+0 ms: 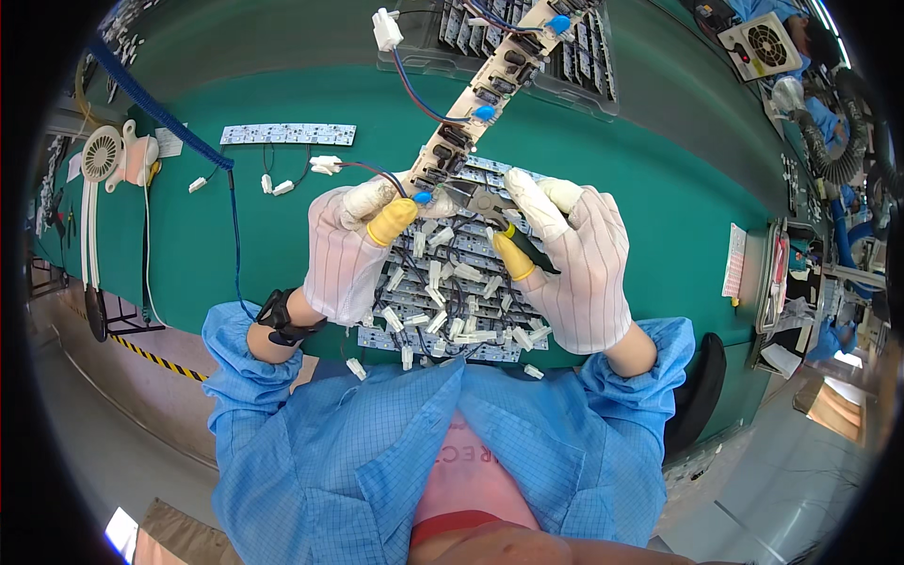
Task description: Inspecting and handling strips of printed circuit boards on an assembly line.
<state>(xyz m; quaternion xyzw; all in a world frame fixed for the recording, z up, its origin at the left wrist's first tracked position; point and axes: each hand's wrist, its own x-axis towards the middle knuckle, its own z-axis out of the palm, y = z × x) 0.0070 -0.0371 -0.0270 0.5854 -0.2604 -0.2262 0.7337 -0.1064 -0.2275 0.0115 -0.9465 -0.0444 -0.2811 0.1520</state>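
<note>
Head view: left hand (350,252) is closed on the near end of the component board strip (471,102), thumb by a blue disc component (423,198). Strip is held above the bench (692,226), slanting up and right, far end over the clear tray (593,105). Right hand (586,268) has its grip wrapped round the green-black hand cutters (530,245); metal nose is at the strip's near end. Can't tell if the blades touch it or how far they're parted.

Step looks like trimming or snipping at that end. Next move probably calls for a steady strip, blades seated on the right spot, then a squeeze, keeping clear of the wires.

Pose: forearms angled inward, hands facing each other above the white light boards (381,339), gloved, yellow-capped thumbs inboard.
</note>
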